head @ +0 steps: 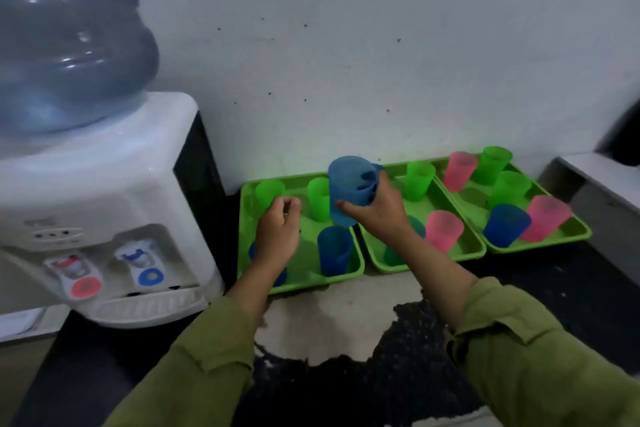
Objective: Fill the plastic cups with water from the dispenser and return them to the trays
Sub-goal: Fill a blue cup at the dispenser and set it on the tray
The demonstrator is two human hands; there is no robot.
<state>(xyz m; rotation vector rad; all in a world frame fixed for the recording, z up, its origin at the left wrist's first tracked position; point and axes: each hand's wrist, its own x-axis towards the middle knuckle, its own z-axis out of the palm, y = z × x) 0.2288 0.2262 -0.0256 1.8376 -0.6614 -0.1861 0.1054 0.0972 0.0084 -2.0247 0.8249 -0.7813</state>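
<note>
My right hand (377,210) grips a light blue plastic cup (349,191) and holds it lifted over the gap between the left tray (304,282) and the middle tray (467,250). My left hand (278,229) hovers over the left tray with its fingers loosely curled and nothing in it. In the left tray stand two green cups (268,192) and a blue cup (334,250); another blue cup is partly hidden under my left wrist. The white water dispenser (104,204) stands at the left with a red tap (74,270) and a blue tap (138,258).
A third green tray (575,232) at the right holds pink, green and blue cups. The middle tray holds a green cup (419,180) and a pink cup (443,230). All trays sit against the white wall on a dark, worn counter (346,322). A large water bottle (65,38) tops the dispenser.
</note>
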